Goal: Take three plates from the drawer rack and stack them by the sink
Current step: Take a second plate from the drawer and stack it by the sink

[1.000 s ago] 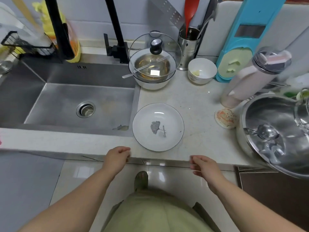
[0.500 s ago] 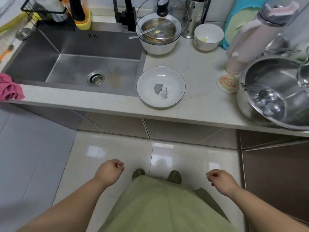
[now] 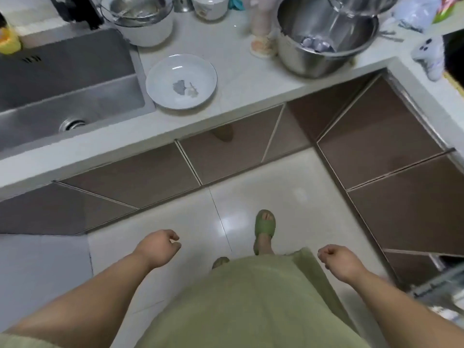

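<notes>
A white plate (image 3: 181, 81) with a grey leaf print lies on the pale counter (image 3: 241, 79), just right of the steel sink (image 3: 65, 86). My left hand (image 3: 158, 248) hangs low over the floor, fingers loosely curled, holding nothing. My right hand (image 3: 337, 259) is at the same height on the right, also curled and holding nothing. Both hands are far below the plate. At the lower right edge a pulled-out drawer rack (image 3: 442, 285) shows only in part, blurred.
A large steel pot (image 3: 324, 46) stands on the counter at the right, a white pot with glass lid (image 3: 145, 23) and a small bowl (image 3: 209, 6) at the back. Brown cabinet fronts (image 3: 381, 146) form a corner. Glossy floor tiles (image 3: 288, 197) lie below me.
I have stepped back from the counter and the view has turned right and down. Both hands dropped from the counter edge to hip height. The plate stays put.
</notes>
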